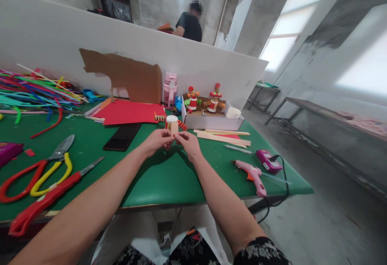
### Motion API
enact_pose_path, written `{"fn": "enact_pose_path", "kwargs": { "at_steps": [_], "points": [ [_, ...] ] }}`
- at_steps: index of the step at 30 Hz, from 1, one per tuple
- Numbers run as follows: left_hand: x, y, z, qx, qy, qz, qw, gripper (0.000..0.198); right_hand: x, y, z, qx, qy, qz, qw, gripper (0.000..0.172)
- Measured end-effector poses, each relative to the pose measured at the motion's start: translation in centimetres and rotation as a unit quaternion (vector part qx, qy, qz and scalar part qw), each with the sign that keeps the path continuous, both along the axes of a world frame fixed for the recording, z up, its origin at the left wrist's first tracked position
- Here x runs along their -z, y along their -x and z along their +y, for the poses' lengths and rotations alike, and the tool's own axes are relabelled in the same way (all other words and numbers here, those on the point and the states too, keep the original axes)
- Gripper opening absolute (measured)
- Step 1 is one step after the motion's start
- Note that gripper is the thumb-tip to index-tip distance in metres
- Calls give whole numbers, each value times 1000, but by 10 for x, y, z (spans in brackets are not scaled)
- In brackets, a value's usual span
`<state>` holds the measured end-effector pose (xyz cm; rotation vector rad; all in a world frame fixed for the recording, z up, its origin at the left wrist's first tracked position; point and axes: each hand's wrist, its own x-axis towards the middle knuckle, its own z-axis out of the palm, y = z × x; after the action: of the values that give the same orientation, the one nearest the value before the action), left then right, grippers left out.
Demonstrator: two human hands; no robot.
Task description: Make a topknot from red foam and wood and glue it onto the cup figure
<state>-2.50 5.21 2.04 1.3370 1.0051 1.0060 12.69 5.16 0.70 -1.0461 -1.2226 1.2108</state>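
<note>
Bare grey concrete walls and a white partition [211, 59] stand behind a smooth, glossy green tabletop [148, 186]; beyond the partition, which hides the lower body, is a person [192, 26] in a dark top. Near the table's middle, a small cup [172, 119] stands with its white round end up, pleated paper strips [182, 125] jutting beside it. Left hand [159, 140] and right hand [187, 141] meet in front of it — thumbs and fingertips closed on a pale piece [174, 129], flat and narrow, which covers part of the cup. Just behind, a white carton [211, 123] holds two figures [214, 103] with pleated arms, its front wall cutting off their bases. Flat red paper [133, 112], a black phone [121, 137] and torn brown cardboard [136, 79] lie or lean leftward, near a tangle of thin coloured sticks [39, 92]. Metal-bladed scissors [64, 147] and a red-handled tool [66, 181] lie by the left forearm; rightward are thin flat strips [222, 138] and a pink glue gun [255, 174] — smooth plastic, beside a black cord [284, 176].
</note>
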Motion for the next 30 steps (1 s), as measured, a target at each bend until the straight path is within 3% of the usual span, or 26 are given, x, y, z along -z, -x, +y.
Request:
{"fn": "enact_pose_path", "kwargs": {
  "at_steps": [11, 16, 21, 30],
  "points": [
    [-2, 1, 0, 2, -10, 11, 1000, 38, 3, 0, 1, -10, 61, 78, 995, 32],
    [-2, 1, 0, 17, -7, 18, 1000, 37, 2, 0, 1, 6, 50, 73, 996, 25],
    [1, 3, 2, 22, -9, 16, 1000, 37, 0, 0, -1, -23, 68, 75, 995, 31],
    [-2, 0, 1, 7, 9, 9, 1000, 31, 0, -1, 1, -13, 16, 16, 1000, 35]
  ]
}}
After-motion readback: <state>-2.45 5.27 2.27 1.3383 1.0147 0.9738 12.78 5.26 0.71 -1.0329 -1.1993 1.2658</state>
